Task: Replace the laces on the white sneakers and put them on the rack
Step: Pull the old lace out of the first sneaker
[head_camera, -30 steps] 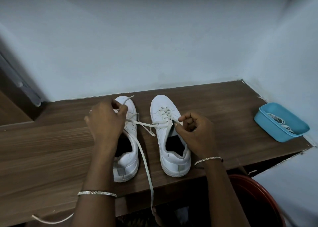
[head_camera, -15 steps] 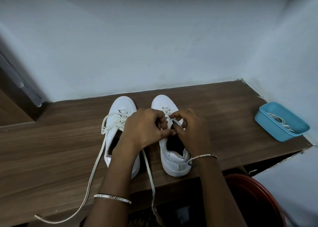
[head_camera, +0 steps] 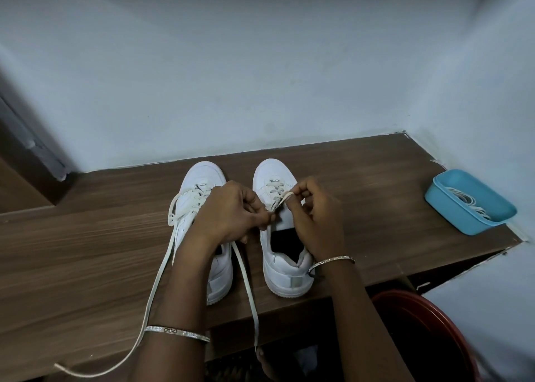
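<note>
Around the work, from my remote feed: wood, pale walls, two plastic tubs.

I see a brown wood-grain top (head_camera: 86, 251) running from left to right and meeting a pale blue-grey wall (head_camera: 260, 77) at its far edge, with a second wall (head_camera: 492, 106) closing the corner on the right. A light blue plastic tub (head_camera: 445, 211) sits on the far right of the top, near that side wall. A dark red basin (head_camera: 419, 323) stands below the near right edge. A dark wooden frame (head_camera: 17, 155) rises at the far left.
</note>
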Available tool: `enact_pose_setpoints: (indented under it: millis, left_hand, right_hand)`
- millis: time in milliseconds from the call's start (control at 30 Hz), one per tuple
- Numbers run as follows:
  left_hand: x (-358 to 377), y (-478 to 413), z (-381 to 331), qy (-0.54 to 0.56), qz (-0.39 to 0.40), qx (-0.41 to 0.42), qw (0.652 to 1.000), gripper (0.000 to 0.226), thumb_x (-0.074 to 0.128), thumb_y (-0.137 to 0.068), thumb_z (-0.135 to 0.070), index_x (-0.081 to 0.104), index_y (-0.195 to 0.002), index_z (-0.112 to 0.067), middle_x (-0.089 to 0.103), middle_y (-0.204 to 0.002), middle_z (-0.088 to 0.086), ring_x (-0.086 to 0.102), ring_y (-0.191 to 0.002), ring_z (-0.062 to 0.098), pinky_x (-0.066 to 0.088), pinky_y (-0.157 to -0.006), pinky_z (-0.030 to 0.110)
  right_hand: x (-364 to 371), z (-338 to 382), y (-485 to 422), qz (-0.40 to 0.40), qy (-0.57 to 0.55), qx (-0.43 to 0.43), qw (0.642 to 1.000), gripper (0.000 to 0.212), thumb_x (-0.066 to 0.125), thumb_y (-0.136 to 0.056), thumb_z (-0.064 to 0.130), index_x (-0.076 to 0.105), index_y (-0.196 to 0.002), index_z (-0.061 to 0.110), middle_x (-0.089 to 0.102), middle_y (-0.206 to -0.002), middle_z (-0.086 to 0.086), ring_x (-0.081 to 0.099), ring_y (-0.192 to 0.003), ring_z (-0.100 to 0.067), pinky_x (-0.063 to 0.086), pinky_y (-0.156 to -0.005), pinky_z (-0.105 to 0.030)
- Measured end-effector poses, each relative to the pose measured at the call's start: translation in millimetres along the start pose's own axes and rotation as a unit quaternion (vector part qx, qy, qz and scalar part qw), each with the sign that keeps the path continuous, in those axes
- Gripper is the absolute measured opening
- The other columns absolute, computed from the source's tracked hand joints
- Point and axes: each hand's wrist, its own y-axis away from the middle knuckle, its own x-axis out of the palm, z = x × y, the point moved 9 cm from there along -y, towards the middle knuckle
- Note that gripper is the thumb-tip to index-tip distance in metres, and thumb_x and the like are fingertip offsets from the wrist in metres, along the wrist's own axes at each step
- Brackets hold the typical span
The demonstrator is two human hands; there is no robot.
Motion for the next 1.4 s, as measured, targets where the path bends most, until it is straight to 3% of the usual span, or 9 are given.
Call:
enact_pose_setpoints:
  millis: [167,400,500,700,900,1000,1133,1267,1400]
  left_hand:
    - [1,1,1,0.005,0.01,-0.008,1.0,0.017,0.08,-0.084,-0.028,0.076,-0.074,-0.014,0.075,-0.068,-0.003,0.065,-0.045,0.012,0.047,-0.052,0.017]
    - [2,2,3,0.03,0.021,-0.018,0.999,0.015,0.08,-0.084,-0.022,0.076,-0.074,-0.011,0.075,-0.067,0.0,0.073,-0.059,0.015,0.055,-0.066,0.021]
    - [3,2,4,0.038,0.026,-0.027,0.999,0.018,0.081,-0.083,-0.024,0.076,-0.074,-0.01,0.075,-0.067,0.001,0.074,-0.062,0.015,0.055,-0.066,0.024]
    - [5,0,5,0.047,0.029,-0.032,0.998,0.02,0.083,-0.08,-0.027,0.076,-0.073,-0.01,0.075,-0.067,0.003,0.075,-0.063,0.016,0.059,-0.078,0.035]
    - [5,0,6,0.054,0.032,-0.03,0.998,0.02,0.083,-0.08,-0.027,0.076,-0.073,-0.009,0.075,-0.068,0.004,0.075,-0.064,0.017,0.059,-0.08,0.037]
    - [5,-1,6,0.052,0.033,-0.026,0.998,0.017,0.082,-0.082,-0.024,0.076,-0.073,-0.01,0.075,-0.068,0.004,0.075,-0.064,0.017,0.06,-0.082,0.04]
    - [4,-1,7,0.055,0.03,-0.026,0.998,0.016,0.081,-0.083,-0.022,0.076,-0.073,-0.011,0.076,-0.069,0.006,0.075,-0.064,0.019,0.061,-0.077,0.036]
    - [4,0,7,0.061,0.033,-0.026,0.997,0.016,0.081,-0.083,-0.021,0.076,-0.074,-0.008,0.076,-0.069,0.005,0.075,-0.065,0.02,0.061,-0.077,0.035]
    - [5,0,6,0.063,0.035,-0.03,0.997,0.019,0.082,-0.082,-0.023,0.075,-0.073,-0.008,0.075,-0.067,0.004,0.075,-0.064,0.018,0.054,-0.065,0.024]
  right_hand:
    - [3,15,0,0.046,0.0,-0.063,0.997,0.026,0.072,-0.075,0.01,0.069,-0.095,0.026,0.061,-0.103,0.013,0.06,-0.085,-0.006,0.048,-0.071,-0.02]
    - [-4,23,0,-0.002,0.072,-0.129,0.989,0.008,0.083,-0.077,0.016,0.077,-0.078,0.022,0.069,-0.092,0.015,0.058,-0.095,-0.011,0.049,-0.078,-0.03]
    - [-18,5,-3,-0.059,-0.051,-0.014,0.997,0.009,0.081,-0.08,0.017,0.075,-0.081,0.024,0.073,-0.087,0.015,0.064,-0.09,-0.008,0.052,-0.074,-0.032]
    - [-23,-50,3,-0.122,-0.251,0.251,0.927,0.014,0.08,-0.079,0.005,0.074,-0.083,0.017,0.074,-0.078,0.001,0.066,-0.07,-0.004,0.05,-0.064,-0.027]
    - [-22,2,-8,0.005,-0.082,0.005,0.997,0.031,0.074,-0.073,0.004,0.074,-0.095,0.027,0.063,-0.113,0.01,0.062,-0.103,-0.011,0.051,-0.074,-0.024]
    - [-4,25,-2,0.048,0.062,-0.094,0.992,0.017,0.077,-0.07,0.023,0.076,-0.087,0.028,0.061,-0.112,0.014,0.051,-0.11,-0.01,0.045,-0.09,-0.033]
    - [-1,29,-3,0.025,0.118,-0.145,0.982,0.005,0.08,-0.073,0.024,0.075,-0.075,0.025,0.068,-0.101,0.012,0.055,-0.105,-0.019,0.045,-0.087,-0.037]
    - [-11,21,-3,-0.008,0.068,-0.107,0.992,0.006,0.081,-0.077,0.026,0.075,-0.077,0.025,0.07,-0.093,0.015,0.059,-0.103,-0.017,0.044,-0.088,-0.03]
    - [-39,-7,-4,-0.115,-0.07,0.066,0.989,0.008,0.08,-0.079,0.028,0.072,-0.078,0.029,0.073,-0.086,0.013,0.066,-0.093,-0.013,0.051,-0.075,-0.029]
